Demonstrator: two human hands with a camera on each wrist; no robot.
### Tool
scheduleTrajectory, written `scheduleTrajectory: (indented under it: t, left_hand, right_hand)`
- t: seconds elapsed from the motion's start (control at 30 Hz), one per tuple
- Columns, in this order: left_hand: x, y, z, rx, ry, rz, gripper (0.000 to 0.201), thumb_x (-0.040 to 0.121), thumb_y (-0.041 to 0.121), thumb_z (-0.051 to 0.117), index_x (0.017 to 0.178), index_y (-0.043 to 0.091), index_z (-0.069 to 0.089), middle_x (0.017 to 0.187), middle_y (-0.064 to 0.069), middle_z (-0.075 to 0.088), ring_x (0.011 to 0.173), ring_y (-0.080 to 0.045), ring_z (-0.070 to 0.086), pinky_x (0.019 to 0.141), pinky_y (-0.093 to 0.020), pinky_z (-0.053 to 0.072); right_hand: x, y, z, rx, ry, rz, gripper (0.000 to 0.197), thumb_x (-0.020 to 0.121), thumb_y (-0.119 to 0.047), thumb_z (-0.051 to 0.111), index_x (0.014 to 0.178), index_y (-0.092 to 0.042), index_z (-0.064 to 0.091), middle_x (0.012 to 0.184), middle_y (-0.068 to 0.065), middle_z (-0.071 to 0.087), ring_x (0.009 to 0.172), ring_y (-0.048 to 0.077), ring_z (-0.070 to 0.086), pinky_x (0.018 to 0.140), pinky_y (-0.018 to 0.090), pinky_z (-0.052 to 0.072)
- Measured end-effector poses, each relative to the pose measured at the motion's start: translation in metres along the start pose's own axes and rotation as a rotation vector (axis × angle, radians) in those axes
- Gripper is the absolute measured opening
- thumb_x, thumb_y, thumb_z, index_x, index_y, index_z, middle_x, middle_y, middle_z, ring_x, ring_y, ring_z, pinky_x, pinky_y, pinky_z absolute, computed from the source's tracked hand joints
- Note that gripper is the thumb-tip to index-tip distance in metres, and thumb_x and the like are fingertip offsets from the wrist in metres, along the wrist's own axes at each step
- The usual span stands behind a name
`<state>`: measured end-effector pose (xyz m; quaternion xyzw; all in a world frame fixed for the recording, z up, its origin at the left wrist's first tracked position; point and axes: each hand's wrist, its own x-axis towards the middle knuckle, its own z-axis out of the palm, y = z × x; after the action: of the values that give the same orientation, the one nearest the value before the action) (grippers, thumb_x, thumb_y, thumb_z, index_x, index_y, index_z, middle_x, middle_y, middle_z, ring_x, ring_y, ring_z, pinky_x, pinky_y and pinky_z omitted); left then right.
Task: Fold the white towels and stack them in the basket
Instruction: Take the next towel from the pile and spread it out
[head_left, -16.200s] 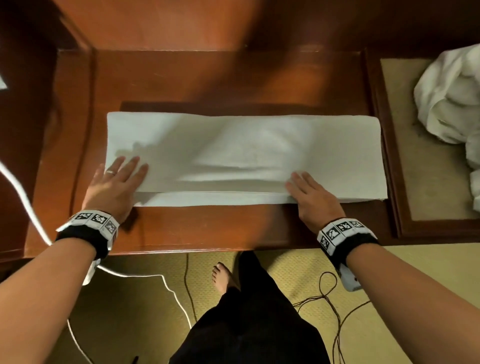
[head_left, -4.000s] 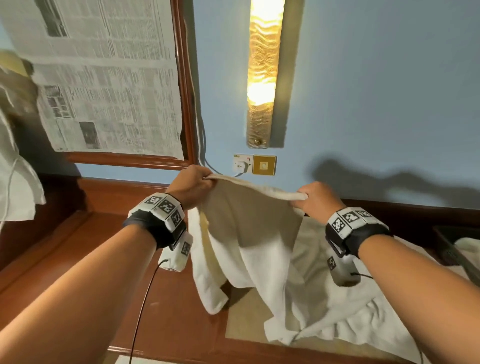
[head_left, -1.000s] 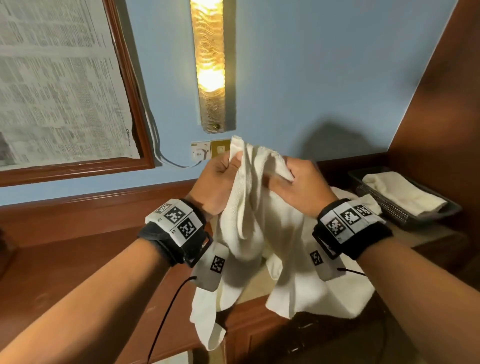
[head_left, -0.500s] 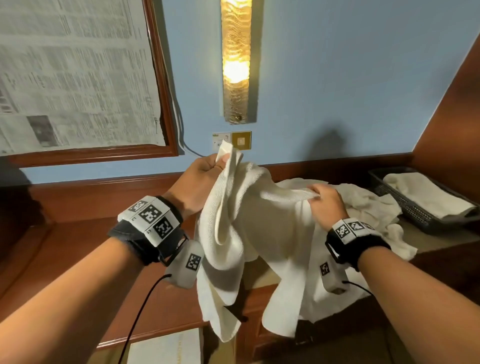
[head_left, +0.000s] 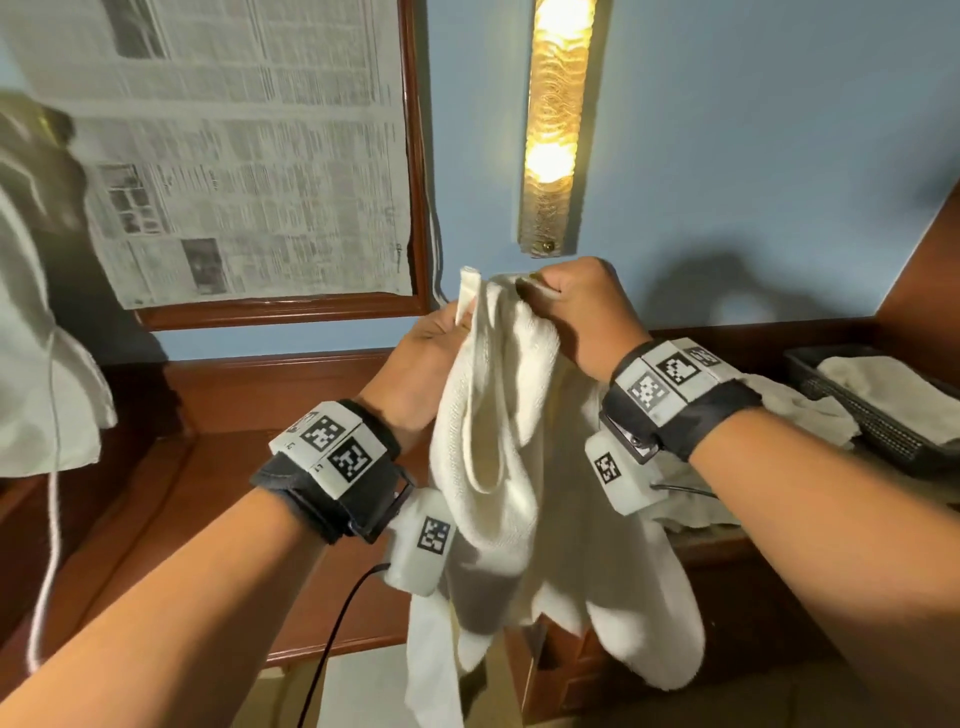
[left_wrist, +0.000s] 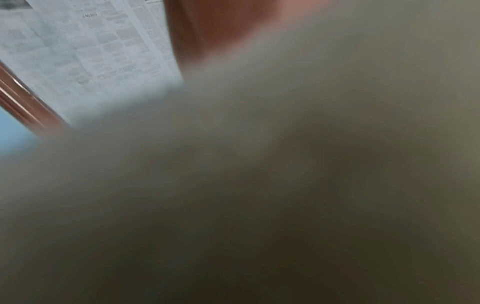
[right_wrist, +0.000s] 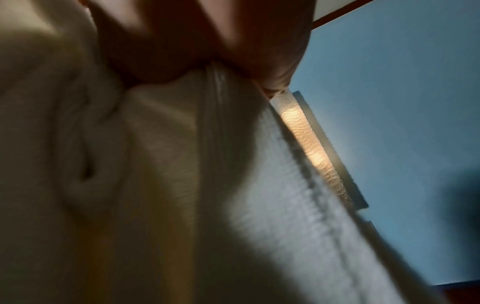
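Observation:
A white towel (head_left: 498, 467) hangs bunched in the air in front of me, above the wooden counter (head_left: 156, 519). My left hand (head_left: 436, 353) pinches its top edge at the left. My right hand (head_left: 571, 306) grips the same edge just to the right, fist closed on the cloth. A dark basket (head_left: 878, 415) at the far right holds one folded white towel (head_left: 883, 384). In the left wrist view blurred towel cloth (left_wrist: 259, 185) fills the picture. In the right wrist view the towel (right_wrist: 182, 185) hangs from my fingers (right_wrist: 182, 41).
More crumpled white towel (head_left: 795, 415) lies on the counter beside the basket. A lit wall lamp (head_left: 550, 124) and a frame covered with newspaper (head_left: 234, 156) hang on the blue wall. White cloth (head_left: 36, 364) hangs at the far left. A cable (head_left: 332, 623) trails from my left wrist.
My right hand has come up from lower on the towel to its top edge, close beside the left hand. The towel has been lifted higher and hangs more bunched.

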<state>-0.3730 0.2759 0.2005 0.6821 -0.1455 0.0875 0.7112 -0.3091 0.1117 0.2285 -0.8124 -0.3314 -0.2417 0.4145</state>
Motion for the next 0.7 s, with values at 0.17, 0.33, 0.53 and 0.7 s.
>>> scheduleTrajectory:
  t: [0.17, 0.33, 0.53, 0.7]
  left_hand:
    - [-0.022, 0.010, -0.036, 0.076, 0.039, 0.061, 0.054, 0.107, 0.014, 0.040, 0.063, 0.023, 0.069, 0.053, 0.013, 0.057, 0.049, -0.001, 0.048, 0.053, -0.018, 0.039]
    - [-0.052, 0.006, -0.079, 0.249, 0.048, 0.033, 0.035, 0.107, 0.026, 0.041, 0.078, 0.015, 0.057, 0.057, 0.012, 0.056, 0.052, -0.004, 0.047, 0.055, -0.022, 0.039]
    - [-0.106, 0.010, -0.121, 0.414, 0.100, -0.036, 0.041, 0.106, 0.035, 0.040, 0.073, 0.020, 0.057, 0.054, 0.012, 0.053, 0.049, -0.003, 0.046, 0.052, -0.018, 0.039]
    - [-0.136, 0.022, -0.152, 0.342, 0.141, -0.211, 0.037, 0.106, 0.028, 0.045, 0.075, 0.014, 0.060, 0.057, 0.007, 0.056, 0.051, -0.005, 0.049, 0.055, -0.019, 0.043]
  right_hand:
    - [-0.024, -0.024, 0.028, 0.035, -0.070, 0.128, 0.045, 0.088, -0.028, 0.064, 0.052, -0.014, 0.040, 0.054, -0.001, 0.034, 0.052, 0.005, 0.031, 0.054, 0.029, 0.026]
    - [-0.088, -0.026, 0.071, -0.052, -0.393, 0.333, 0.039, 0.070, -0.046, 0.077, 0.068, -0.010, 0.061, 0.068, 0.011, 0.064, 0.062, 0.027, 0.059, 0.057, 0.037, 0.047]
    - [-0.164, 0.019, 0.103, -0.306, -0.548, 0.703, 0.032, 0.084, -0.037, 0.072, 0.067, -0.017, 0.054, 0.071, 0.007, 0.064, 0.066, 0.025, 0.062, 0.063, 0.035, 0.050]
    - [-0.163, 0.014, 0.103, -0.205, -0.300, 0.622, 0.008, 0.092, -0.005, 0.058, 0.094, -0.006, 0.066, 0.091, 0.007, 0.064, 0.092, 0.029, 0.061, 0.077, 0.030, 0.042]
